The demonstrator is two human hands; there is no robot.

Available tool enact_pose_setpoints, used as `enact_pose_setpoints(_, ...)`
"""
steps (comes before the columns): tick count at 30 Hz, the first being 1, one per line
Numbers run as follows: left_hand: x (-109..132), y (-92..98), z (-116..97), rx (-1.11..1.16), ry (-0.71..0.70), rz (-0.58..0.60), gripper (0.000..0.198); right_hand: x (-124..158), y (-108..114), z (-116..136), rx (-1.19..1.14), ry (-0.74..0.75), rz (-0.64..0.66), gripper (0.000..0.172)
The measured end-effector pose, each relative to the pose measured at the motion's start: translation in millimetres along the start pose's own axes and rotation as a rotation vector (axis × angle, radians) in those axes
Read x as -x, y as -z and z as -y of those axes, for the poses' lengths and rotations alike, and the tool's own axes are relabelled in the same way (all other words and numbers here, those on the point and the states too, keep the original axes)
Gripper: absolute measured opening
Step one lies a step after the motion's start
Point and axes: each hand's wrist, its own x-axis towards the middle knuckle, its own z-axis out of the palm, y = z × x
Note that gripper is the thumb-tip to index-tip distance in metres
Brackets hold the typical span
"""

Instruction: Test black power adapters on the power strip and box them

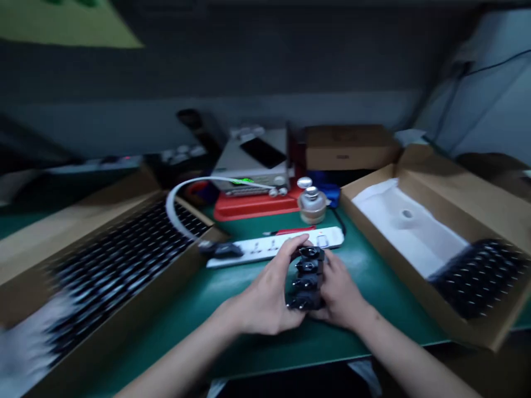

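Note:
My hands meet at the middle of the green mat, holding a vertical stack of black plug-like connectors (pixel 307 279) between them. My left hand (pixel 261 293) grips the stack's left side, and my right hand (pixel 338 293) grips its right side. The stack's lower end rests near or on the mat, though my fingers hide the contact. Just beyond my hands lies a white power strip (pixel 274 247), with a black plug (pixel 222 250) at its left end. My left fingertips reach close to the strip, and I cannot tell whether they touch it.
Open cardboard boxes stand on both sides: the left box (pixel 120 265) holds rows of black parts, and the right box (pixel 415 237) holds white liner and black parts. Behind are a red tray (pixel 249 205), a white bench instrument (pixel 249 168), a glass jar (pixel 312 204) and a brown box (pixel 350 146).

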Motion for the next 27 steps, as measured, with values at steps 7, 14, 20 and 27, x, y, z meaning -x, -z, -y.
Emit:
enact_pose_setpoints(7,121,19.0,38,-0.071,0.271,-0.060,0.106,-6,8,8,0.239,0.086,-0.033,0.064)
enact_pose_setpoints(14,148,19.9,60,-0.046,0.231,-0.056,0.103,-30,-4,77,0.155,0.249,-0.072,0.050)
enact_pose_setpoints(20,148,24.2,65,-0.045,0.151,-0.024,0.104,-52,-21,107,0.130,0.270,-0.009,0.037)
enact_pose_setpoints(27,149,26.5,67,-0.044,0.163,0.007,0.107,-26,-4,100,0.012,0.325,0.000,0.022)
